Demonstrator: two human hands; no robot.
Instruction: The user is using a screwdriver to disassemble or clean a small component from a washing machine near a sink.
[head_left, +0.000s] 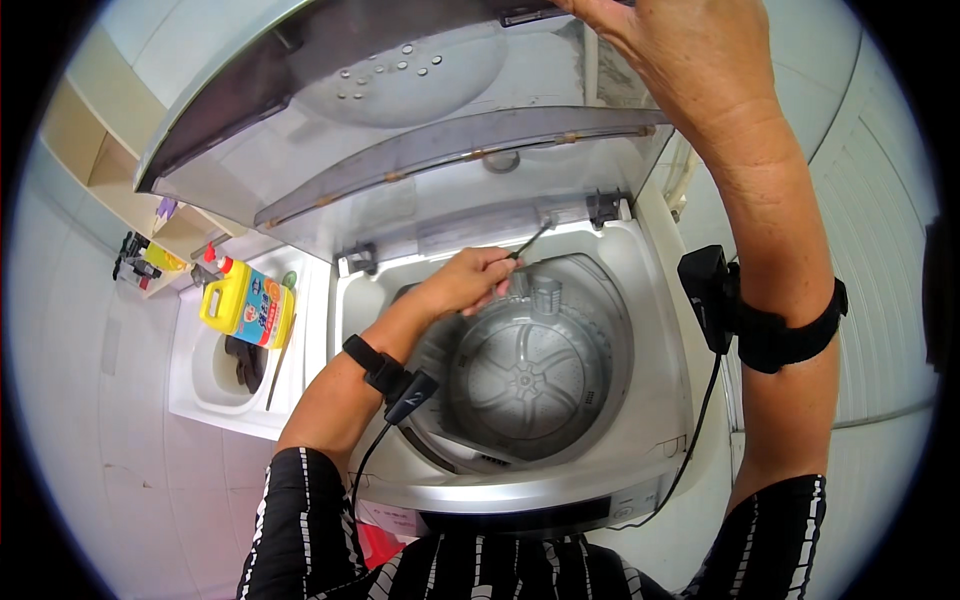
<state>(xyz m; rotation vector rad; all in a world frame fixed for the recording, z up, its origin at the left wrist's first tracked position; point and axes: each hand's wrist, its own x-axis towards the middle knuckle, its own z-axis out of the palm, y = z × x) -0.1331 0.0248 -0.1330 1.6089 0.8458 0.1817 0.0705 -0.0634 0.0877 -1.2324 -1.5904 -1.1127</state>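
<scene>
A top-loading washing machine (655, 400) stands before me with its hinged lid (400, 85) raised. My right hand (690, 50) is up at the lid's top edge, fingers curled over it, partly cut off by the frame. Over the back left of the metal drum (525, 380), my left hand (468, 282) is closed around a thin, dark, stick-like tool (532, 238). Its greyish tip points up and away, close to the machine's back rim between the lid hinges. What kind of tool it is cannot be made out. Water drops cling to the lid.
A white sink (190, 385) stands left of the machine, with dark cloth (243, 362) in its basin. On its ledge is a yellow jug (245, 303) with a red cap. Wall shelves (110, 180) rise behind it. A ribbed white panel (880, 260) is at the right.
</scene>
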